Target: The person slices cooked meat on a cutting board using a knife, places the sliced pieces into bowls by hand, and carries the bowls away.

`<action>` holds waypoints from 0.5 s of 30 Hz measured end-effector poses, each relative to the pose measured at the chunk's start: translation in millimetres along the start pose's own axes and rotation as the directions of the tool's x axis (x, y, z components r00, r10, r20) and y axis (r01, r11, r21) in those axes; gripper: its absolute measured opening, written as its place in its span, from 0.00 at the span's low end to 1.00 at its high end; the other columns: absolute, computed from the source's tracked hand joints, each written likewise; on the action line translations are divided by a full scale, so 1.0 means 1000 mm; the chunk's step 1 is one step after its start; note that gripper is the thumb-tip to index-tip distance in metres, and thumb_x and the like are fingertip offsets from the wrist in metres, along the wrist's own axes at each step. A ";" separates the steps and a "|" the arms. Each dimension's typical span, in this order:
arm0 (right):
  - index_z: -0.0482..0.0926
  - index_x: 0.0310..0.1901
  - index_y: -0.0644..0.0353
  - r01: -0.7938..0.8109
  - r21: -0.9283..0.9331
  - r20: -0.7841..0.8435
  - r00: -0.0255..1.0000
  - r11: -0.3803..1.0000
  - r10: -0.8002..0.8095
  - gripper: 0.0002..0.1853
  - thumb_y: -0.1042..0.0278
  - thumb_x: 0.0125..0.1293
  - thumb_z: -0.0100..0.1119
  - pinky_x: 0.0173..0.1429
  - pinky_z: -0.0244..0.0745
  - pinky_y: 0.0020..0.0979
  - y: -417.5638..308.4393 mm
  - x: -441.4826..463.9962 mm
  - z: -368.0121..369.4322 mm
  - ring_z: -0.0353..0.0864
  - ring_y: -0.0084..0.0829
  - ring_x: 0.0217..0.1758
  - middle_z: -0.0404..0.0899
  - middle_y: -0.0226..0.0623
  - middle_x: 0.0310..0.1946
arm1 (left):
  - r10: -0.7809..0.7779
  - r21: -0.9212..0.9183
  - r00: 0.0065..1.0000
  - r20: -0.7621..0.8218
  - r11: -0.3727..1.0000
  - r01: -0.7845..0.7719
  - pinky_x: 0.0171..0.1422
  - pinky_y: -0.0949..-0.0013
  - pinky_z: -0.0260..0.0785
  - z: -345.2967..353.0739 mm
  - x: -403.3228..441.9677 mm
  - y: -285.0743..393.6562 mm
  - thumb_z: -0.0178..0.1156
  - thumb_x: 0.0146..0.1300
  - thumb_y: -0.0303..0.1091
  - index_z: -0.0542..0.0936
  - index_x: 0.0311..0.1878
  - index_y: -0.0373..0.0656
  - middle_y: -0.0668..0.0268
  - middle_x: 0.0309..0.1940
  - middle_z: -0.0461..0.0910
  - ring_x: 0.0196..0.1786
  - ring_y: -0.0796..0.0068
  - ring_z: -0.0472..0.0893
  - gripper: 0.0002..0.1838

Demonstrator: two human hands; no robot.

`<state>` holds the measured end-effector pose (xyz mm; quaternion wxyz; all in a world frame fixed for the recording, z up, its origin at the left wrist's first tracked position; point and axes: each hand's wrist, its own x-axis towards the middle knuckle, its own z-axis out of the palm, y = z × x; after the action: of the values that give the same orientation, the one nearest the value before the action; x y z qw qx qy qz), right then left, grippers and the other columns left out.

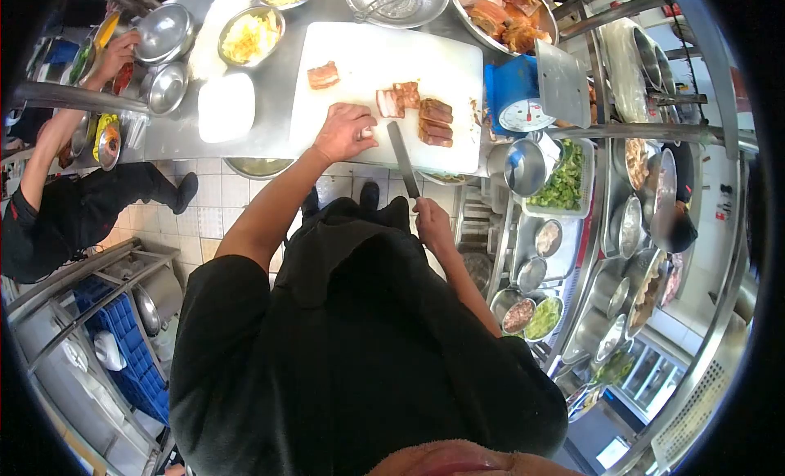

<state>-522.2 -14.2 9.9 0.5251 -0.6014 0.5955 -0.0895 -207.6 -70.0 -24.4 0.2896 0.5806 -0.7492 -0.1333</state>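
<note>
My right hand [433, 222] grips the handle of a kitchen knife [402, 155], whose blade reaches over the front part of a white cutting board [446, 51]. My left hand [347, 132] rests at the board's front edge with its fingers curled in. Something small and pale shows at its fingertips, too little to name. Just beyond the knife tip lie pork belly pieces [390, 104], with a darker browned, sliced block of pork [436, 122] to their right. Another pork piece [324, 76] sits apart at the left.
A blue dial scale [513, 92] stands right of the board. Behind it is a bowl of browned meat [500, 18]. A bowl of yellow pieces [250, 38] and a white container [226, 108] are at left. A co-worker's hand [123, 47] is near metal bowls [164, 34].
</note>
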 end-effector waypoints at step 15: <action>0.80 0.38 0.66 -0.018 0.012 0.011 1.000 1.000 0.018 0.28 0.45 0.80 0.45 0.40 0.74 0.41 -0.005 0.009 0.004 0.79 0.42 0.29 0.77 0.48 0.23 | 0.047 0.235 0.997 -0.056 0.971 -0.032 0.67 0.51 0.62 -0.013 -0.005 -0.040 0.63 0.63 0.40 0.79 0.47 0.43 0.56 0.54 0.75 0.60 0.53 0.73 0.14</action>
<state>-513.9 -20.7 6.9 0.5329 -0.5933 0.5973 -0.0851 -167.2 -75.0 -37.5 0.2447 0.5995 -0.7618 -0.0205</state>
